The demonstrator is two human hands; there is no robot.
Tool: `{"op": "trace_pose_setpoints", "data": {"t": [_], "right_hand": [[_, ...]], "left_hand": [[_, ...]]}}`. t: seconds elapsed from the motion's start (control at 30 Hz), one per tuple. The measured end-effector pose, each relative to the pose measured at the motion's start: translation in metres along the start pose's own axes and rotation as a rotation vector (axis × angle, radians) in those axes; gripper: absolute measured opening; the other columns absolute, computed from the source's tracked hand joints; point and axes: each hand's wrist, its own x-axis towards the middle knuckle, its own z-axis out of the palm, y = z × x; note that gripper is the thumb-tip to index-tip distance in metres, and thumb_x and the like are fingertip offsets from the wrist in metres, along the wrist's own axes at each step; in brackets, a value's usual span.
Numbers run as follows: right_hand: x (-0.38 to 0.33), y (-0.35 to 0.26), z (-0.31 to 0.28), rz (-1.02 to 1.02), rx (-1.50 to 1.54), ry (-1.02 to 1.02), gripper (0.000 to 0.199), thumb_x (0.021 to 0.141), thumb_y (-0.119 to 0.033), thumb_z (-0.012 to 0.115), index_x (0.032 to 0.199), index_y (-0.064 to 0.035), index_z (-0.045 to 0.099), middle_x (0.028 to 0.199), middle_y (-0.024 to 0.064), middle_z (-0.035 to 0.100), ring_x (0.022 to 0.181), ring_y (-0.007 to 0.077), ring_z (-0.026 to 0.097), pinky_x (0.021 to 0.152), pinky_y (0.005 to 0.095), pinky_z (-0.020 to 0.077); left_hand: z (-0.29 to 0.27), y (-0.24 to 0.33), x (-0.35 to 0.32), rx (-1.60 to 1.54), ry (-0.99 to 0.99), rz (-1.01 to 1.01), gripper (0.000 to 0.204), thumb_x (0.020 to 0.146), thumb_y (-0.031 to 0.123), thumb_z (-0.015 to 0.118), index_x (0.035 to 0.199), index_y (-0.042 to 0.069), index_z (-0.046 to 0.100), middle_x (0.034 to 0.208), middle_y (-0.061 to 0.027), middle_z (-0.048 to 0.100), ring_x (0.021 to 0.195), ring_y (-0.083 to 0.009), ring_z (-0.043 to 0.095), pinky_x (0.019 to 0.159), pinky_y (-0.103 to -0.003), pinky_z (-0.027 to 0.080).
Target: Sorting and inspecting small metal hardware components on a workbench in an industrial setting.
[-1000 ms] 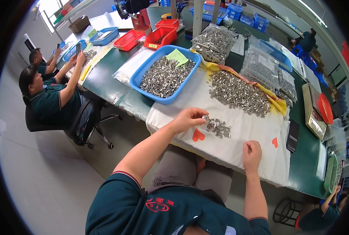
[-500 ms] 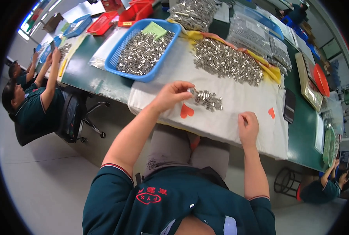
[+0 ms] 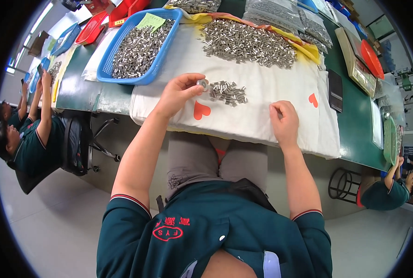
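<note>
My left hand (image 3: pixel 178 95) is over the white cloth (image 3: pixel 257 85), its thumb and fingers pinching a small round metal piece (image 3: pixel 202 84) with a pale face. Right beside that piece lies a small heap of short shiny metal cylinders (image 3: pixel 228 93). My right hand (image 3: pixel 284 121) rests near the cloth's front edge, fingers curled in and thumb against them; what they hold, if anything, is hidden. Farther back on the cloth spreads a large pile of similar metal cylinders (image 3: pixel 250 44). A blue plastic basket (image 3: pixel 105 65) full of them stands at the back left.
Bags of metal parts (image 3: pixel 273 18) sit behind a yellow and orange cloth strip (image 3: pixel 304 46). A black flat case (image 3: pixel 335 90) and a red oval lid (image 3: pixel 372 58) lie right on the green table (image 3: pixel 357 134). People sit left (image 3: pixel 41 143) and right (image 3: pixel 382 190).
The whole view has shifted, so the table appears higher and farther left. Both hands keep nearly the same places on the cloth, the left one still pinching the round metal piece.
</note>
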Motion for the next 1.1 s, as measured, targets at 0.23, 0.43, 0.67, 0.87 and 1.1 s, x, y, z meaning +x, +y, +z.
{"op": "trace_pose_setpoints", "data": {"t": [0.23, 0.43, 0.67, 0.87, 1.1], "right_hand": [[-0.0014, 0.0016, -0.0006, 0.000, 0.000, 0.007, 0.004, 0.075, -0.005, 0.057, 0.076, -0.0009, 0.057, 0.077, 0.0087, 0.056, 0.070, 0.0195, 0.054, 0.061, 0.0279, 0.0456], [-0.0010, 0.0089, 0.0010, 0.002, -0.012, -0.004, 0.004, 0.075, -0.004, 0.057, 0.076, -0.0001, 0.056, 0.078, 0.0088, 0.056, 0.070, 0.0192, 0.055, 0.062, 0.0272, 0.0458], [0.0014, 0.0023, -0.0002, 0.025, 0.000, 0.006, 0.004, 0.075, -0.004, 0.057, 0.075, -0.0009, 0.056, 0.078, 0.0083, 0.056, 0.069, 0.0196, 0.054, 0.060, 0.0277, 0.0446], [-0.0001, 0.0052, 0.0004, -0.012, 0.024, 0.024, 0.004, 0.075, -0.005, 0.057, 0.075, -0.0012, 0.057, 0.077, 0.0078, 0.056, 0.069, 0.0194, 0.053, 0.059, 0.0283, 0.0446], [-0.0016, 0.0013, 0.0010, 0.003, 0.011, 0.019, 0.005, 0.074, -0.006, 0.057, 0.075, -0.0017, 0.057, 0.077, 0.0074, 0.056, 0.071, 0.0196, 0.053, 0.060, 0.0289, 0.0446]], "left_hand": [[0.0013, -0.0029, -0.0022, -0.006, -0.007, -0.007, 0.028, 0.082, 0.002, 0.055, 0.109, 0.000, 0.052, 0.101, -0.0079, 0.059, 0.090, -0.0166, 0.058, 0.077, -0.025, 0.046], [0.0014, -0.0055, 0.0018, -0.031, 0.036, -0.015, 0.029, 0.081, 0.002, 0.058, 0.109, -0.001, 0.053, 0.095, -0.0059, 0.060, 0.087, -0.0139, 0.058, 0.078, -0.024, 0.045], [0.0008, -0.0034, 0.0018, 0.004, 0.011, 0.026, 0.028, 0.080, 0.003, 0.057, 0.108, -0.001, 0.053, 0.098, -0.0075, 0.060, 0.088, -0.0151, 0.058, 0.079, -0.025, 0.045], [0.0043, -0.0008, 0.0006, -0.040, 0.019, -0.004, 0.030, 0.078, 0.002, 0.060, 0.107, -0.002, 0.054, 0.093, -0.0050, 0.060, 0.087, -0.0120, 0.056, 0.080, -0.024, 0.044], [0.0028, -0.0010, -0.0019, 0.028, 0.026, -0.006, 0.030, 0.078, 0.000, 0.059, 0.107, -0.002, 0.054, 0.094, -0.0052, 0.060, 0.086, -0.0112, 0.056, 0.080, -0.024, 0.043]]}}
